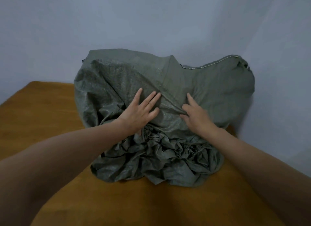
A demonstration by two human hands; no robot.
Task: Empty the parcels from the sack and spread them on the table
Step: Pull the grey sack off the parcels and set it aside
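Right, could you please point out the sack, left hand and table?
sack (117, 77), head view, on its bulging upper left side.
left hand (140, 114), head view, on the back of the hand.
table (42, 111), head view, on bare wood left of the sack.

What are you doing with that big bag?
A person has a grey-green sack lying bulging on a brown table. The left hand presses flat on it, fingers spread; the right hand touches a fold beside it. The bunched mouth faces the person. Nothing from inside shows yet.
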